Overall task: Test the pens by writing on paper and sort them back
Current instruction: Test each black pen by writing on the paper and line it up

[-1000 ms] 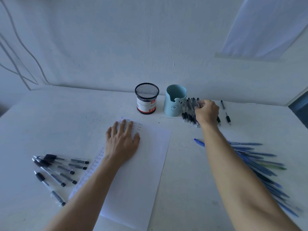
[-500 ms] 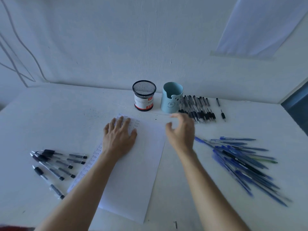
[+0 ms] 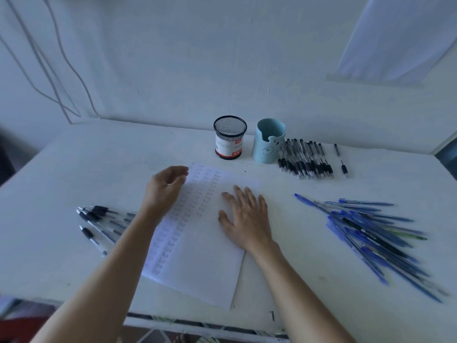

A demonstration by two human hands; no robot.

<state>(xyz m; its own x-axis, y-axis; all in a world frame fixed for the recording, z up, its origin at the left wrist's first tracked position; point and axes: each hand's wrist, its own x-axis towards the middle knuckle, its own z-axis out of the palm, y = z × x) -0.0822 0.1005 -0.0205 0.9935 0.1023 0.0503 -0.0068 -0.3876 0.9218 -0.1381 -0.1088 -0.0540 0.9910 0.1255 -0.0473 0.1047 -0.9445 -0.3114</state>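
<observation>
The paper (image 3: pixel 197 263) is laid in the middle of the counter (image 3: pixel 74 169). The right hand (image 3: pixel 246 219) is pressed flat on it, fingers spread. The left hand (image 3: pixel 164 188) is held at the paper's upper left edge, fingers loosely bent, with nothing in it. A bunch of black pens (image 3: pixel 103 224) is seen at the left. A row of black pens (image 3: pixel 305 159) is laid beside the blue cup (image 3: pixel 268 142) at the top. Blue pens (image 3: pixel 371 231) are piled at the right.

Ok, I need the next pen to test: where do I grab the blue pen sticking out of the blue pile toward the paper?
Pinch the blue pen by its free end nearest the white paper sheet, coming from above on that side. It lies bare on the table; the rest runs into the pile of blue pens, so probably slide it out lengthwise.
</observation>
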